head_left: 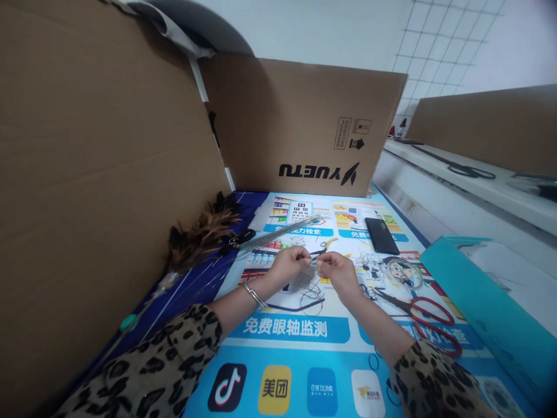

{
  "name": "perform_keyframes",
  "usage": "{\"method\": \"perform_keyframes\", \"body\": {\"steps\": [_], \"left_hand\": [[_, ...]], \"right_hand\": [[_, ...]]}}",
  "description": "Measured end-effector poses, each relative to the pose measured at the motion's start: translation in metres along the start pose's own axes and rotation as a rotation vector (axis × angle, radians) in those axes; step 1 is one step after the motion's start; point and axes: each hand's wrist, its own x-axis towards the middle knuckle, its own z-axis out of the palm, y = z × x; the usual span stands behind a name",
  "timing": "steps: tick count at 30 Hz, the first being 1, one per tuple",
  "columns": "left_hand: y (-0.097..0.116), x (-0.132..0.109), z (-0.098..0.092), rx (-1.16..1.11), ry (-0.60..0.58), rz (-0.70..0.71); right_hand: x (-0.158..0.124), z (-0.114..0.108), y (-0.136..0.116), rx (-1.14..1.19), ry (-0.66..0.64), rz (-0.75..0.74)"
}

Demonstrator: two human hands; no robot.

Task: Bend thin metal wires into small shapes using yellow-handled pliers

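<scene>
Over the middle of the printed sheet, my left hand (pixel 290 266) and my right hand (pixel 338 273) face each other with fingertips almost meeting. Both are closed in a pinch; what sits between the fingers is too small to make out. Thin tangled strands (pixel 311 293) show just below them, and I cannot tell whether they join the hands. Pliers with yellow handles (pixel 331 242) lie right behind the fingertips. A bundle of thin silvery wires (pixel 285 231) lies beyond my left hand. Red-handled scissors (pixel 411 306) rest to the right of my right forearm.
Brown feathers (pixel 198 235) lean by the cardboard panel (pixel 108 145) at left. A black phone (pixel 382 235), a round roll (pixel 404 273) and a teal box (pixel 483 313) are at right. Dark rings (pixel 373 362) lie near my right sleeve. Another cardboard panel (pixel 300 122) stands behind.
</scene>
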Motion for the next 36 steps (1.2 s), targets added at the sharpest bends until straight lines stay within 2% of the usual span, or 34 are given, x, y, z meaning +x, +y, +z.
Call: {"method": "perform_keyframes", "body": {"steps": [5,12,23,36], "left_hand": [[0.0051,-0.0033,0.001,-0.298,-0.054,-0.116],[0.0085,-0.0073,0.0005,-0.49,-0.124,-0.21],[0.0056,-0.0063,0.0026,-0.493,-0.142,-0.279],[0.0048,-0.0081,0.0062,-0.507,-0.116,-0.242]], "right_hand": [[-0.0038,0.004,-0.0055,0.158,-0.018,0.064],[-0.004,0.0049,-0.0017,0.195,-0.045,0.045],[-0.0048,0.0066,0.002,0.219,-0.055,0.047],[-0.0049,0.0085,0.0042,0.215,-0.032,0.042]]}}
